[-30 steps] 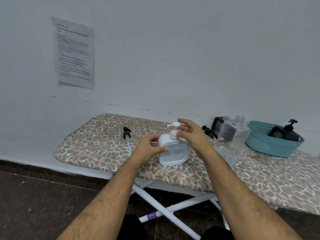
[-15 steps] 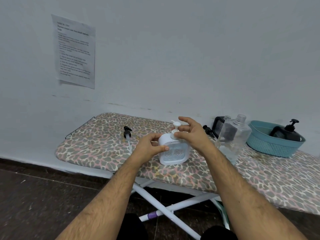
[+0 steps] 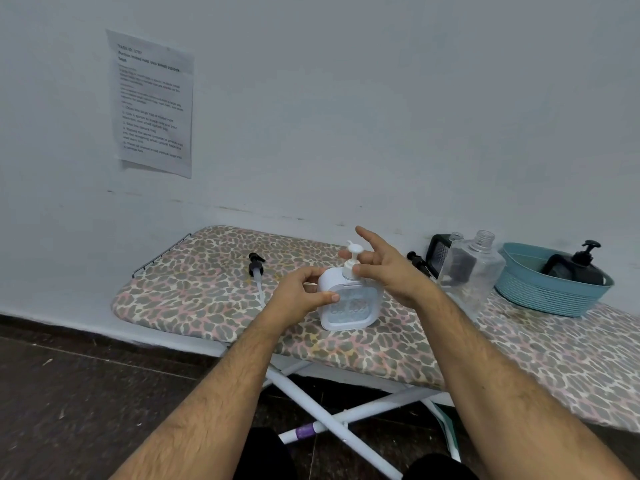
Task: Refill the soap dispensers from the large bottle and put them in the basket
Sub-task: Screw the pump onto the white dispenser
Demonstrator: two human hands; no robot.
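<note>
A white soap dispenser stands upright on the leopard-print ironing board. My left hand grips its left shoulder, thumb on the front. My right hand pinches the neck of its white pump between thumb and fingers, index finger stretched out. The large clear bottle stands uncapped just right of my right hand. A teal basket at the far right holds a black dispenser.
A loose black pump with its tube lies on the board left of my hands. Another black pump and a dark dispenser sit behind the clear bottle by the wall. A printed sheet hangs on the wall.
My right hand has turned the white pump: its nozzle pointed left and now points back toward the wall. My right fingers have spread. My left hand holds the body still.
</note>
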